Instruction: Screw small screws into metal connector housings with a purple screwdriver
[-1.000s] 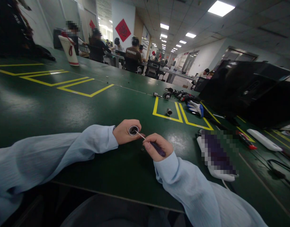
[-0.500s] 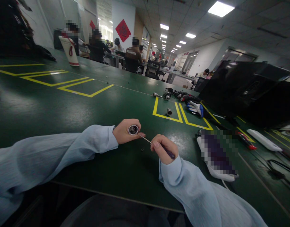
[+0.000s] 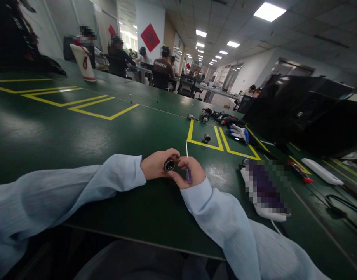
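Observation:
My left hand [image 3: 155, 165] is closed around a short round metal connector shell [image 3: 169, 165], its open end facing me. Close against it, my right hand [image 3: 197, 170] holds a thin screwdriver [image 3: 188, 175] with a purple handle. The screwdriver's shaft points up and away from the shell. The thumb and fingers of my right hand reach to the shell's edge and seem to touch it. What lies inside the shell is too dark to make out.
Another metal connector piece [image 3: 207, 137] stands inside a yellow taped outline. Behind it lie cabled connectors [image 3: 206, 117] and a blue-white glove [image 3: 239, 133]. At right are a blurred-out device on a white base [image 3: 264, 214] and a red-black tool [image 3: 302, 173]. A paper cup [image 3: 84, 64] stands far left.
My right hand has moved left to the connector shell. The screwdriver has swung from pointing at the shell to pointing upward. The shell has tilted and shifted slightly right and down.

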The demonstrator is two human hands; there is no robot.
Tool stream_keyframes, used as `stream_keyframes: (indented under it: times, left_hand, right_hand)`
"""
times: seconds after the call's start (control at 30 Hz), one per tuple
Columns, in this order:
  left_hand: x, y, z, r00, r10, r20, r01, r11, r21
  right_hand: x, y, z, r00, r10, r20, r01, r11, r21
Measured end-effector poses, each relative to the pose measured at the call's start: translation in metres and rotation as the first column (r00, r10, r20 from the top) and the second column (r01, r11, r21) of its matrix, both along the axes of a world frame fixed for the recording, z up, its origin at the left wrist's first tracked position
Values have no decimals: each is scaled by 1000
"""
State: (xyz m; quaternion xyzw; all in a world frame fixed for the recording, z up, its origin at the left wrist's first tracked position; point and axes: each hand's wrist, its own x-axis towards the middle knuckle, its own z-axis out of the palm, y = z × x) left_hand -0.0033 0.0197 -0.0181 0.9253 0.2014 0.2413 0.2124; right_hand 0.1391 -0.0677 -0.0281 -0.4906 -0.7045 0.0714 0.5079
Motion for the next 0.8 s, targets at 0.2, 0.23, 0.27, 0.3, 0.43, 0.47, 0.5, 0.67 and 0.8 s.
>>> stream_keyframes:
  times: [0.2, 0.23, 0.27, 0.3, 0.43, 0.47, 0.5, 0.67, 0.8]
  left_hand:
    - [5, -2, 1, 996, -82, -41, 83, 996, 34]
    - [5, -3, 2, 996, -86, -40, 87, 996, 31]
    - [5, -3, 3, 996, -86, -39, 87, 996, 25]
    - [6, -4, 4, 996, -81, -37, 82, 996, 19]
    - [7, -6, 7, 998, -62, -2, 62, 997, 50]
    - [7, -6, 7, 998, -54, 24, 52, 995, 88]
    - [6, -5, 7, 997, -41, 62, 32, 990, 135]
    - [0, 4, 5, 973, 91, 210, -145, 955, 259]
    - [-1, 11, 3, 976, 163, 147, -186, 969, 163]
  right_hand:
    - [-2, 9, 3, 982, -25, 185, 22, 1000, 16]
    - [-2, 9, 3, 979, -22, 204, 18, 1000, 19]
    - [-2, 10, 4, 976, -14, 218, 9, 1000, 25]
    - [-2, 10, 4, 974, -9, 227, 1, 999, 37]
    - [0, 14, 1, 975, -73, 209, 49, 992, 118]
    - [1, 17, -1, 978, -103, 181, 77, 987, 142]
    - [3, 22, -2, 981, -129, 143, 105, 980, 169]
    - [32, 56, -3, 943, -255, -214, 294, 939, 180]
    - [79, 78, 5, 830, -468, -304, 509, 858, 67]
